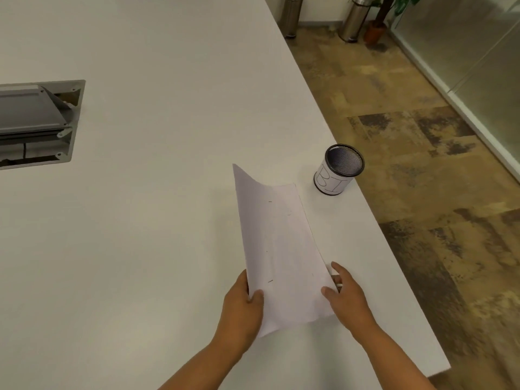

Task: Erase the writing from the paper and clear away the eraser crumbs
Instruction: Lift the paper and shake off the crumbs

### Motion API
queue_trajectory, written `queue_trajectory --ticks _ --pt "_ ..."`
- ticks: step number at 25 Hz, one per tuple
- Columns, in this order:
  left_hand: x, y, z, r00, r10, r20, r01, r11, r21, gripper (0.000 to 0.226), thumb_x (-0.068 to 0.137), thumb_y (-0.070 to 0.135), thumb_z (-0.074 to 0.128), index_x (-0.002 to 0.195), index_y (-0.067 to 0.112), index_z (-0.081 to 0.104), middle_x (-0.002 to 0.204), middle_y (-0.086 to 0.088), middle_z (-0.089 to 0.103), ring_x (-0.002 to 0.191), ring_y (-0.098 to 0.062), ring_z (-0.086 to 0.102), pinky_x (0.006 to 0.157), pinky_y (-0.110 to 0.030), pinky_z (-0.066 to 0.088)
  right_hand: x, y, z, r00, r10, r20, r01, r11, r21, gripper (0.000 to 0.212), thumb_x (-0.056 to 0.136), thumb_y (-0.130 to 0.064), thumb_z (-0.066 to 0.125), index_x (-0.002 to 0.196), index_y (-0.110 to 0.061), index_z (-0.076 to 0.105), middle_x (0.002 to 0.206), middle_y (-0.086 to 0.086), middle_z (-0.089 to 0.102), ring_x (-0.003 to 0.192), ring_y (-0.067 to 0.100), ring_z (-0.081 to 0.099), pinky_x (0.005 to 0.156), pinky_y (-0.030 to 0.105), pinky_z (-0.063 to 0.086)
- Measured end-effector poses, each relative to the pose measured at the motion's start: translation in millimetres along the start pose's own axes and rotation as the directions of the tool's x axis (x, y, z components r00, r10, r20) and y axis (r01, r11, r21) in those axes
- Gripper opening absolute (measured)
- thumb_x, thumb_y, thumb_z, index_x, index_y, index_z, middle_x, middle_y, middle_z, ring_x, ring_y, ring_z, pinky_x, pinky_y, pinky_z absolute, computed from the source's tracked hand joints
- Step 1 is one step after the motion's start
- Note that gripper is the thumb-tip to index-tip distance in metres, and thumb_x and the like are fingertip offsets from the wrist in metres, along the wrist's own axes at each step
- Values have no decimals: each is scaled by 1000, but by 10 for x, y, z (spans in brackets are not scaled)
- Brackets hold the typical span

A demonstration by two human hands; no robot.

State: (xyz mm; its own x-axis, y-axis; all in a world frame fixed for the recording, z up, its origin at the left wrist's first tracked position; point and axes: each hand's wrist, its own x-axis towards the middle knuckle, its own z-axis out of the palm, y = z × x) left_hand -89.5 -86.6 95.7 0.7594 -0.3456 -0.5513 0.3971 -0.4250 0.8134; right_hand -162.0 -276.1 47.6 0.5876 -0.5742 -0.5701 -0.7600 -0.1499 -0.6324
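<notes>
Currently: paper (281,249), curled trough-like, long axis running away from both hands toward mesh cup (339,171); left hand (242,305) and right hand (346,296) pinch its near corners.

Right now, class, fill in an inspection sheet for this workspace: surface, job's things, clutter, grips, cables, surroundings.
Surface: white table, grey hatch set in it.
Job's things: paper curled into a trough, a few dark specks on it; mesh cup beyond its far end, near the table edge.
Clutter: nothing seen.
Grips: left hand and right hand pinch the paper's near corners.
Cables: nothing seen.
Surroundings: two metal bins, potted plant, patterned floor.
</notes>
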Motion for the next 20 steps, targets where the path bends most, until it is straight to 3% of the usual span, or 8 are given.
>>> queue_trajectory --ticks 2,6,11,15,20 --pt "-53 176 106 1000 9 -12 -9 1000 -15 40 90 3 38 119 29 48 96 27 54 87 5 55 69 -8 43 6 23 -129 998 -20 -52 19 1000 -7 52 88 -9 55 136 -18 35 126 9 51 102 20 51 87 30 42" --pt "-120 468 257 1000 1 -25 0 1000 11 44 90 3 34 127 24 46 94 27 52 82 3 53 79 -20 42 56 -32 -222 970 -155 -185 136 984 -113 42 91 -11 50 132 -16 40 127 9 47 102 15 48 87 25 40" --pt "-183 606 365 996 93 -5 -90 978 190 55 93 7 34 144 25 25 128 7 54 92 -5 50 82 -14 42 130 -121 -134 962 -206 -177 191 977 -99 36 94 -15 44 130 -20 44 130 4 47 103 7 41 87 21 35" --pt "-158 630 397 994 113 -2 -109 957 268 60 91 5 32 146 25 19 109 8 59 82 -4 54 60 -6 39 174 -80 -60 981 -168 -96 161 984 -81 36 96 -19 39 132 -18 42 136 4 46 122 18 43 100 30 35" --pt "-176 712 383 993 122 -11 -114 951 286 62 88 3 31 145 24 23 104 9 59 81 -3 56 61 -7 40 245 -56 -80 986 -127 -110 123 992 -39 35 98 -20 34 132 -16 43 137 4 47 125 20 43 102 29 33"
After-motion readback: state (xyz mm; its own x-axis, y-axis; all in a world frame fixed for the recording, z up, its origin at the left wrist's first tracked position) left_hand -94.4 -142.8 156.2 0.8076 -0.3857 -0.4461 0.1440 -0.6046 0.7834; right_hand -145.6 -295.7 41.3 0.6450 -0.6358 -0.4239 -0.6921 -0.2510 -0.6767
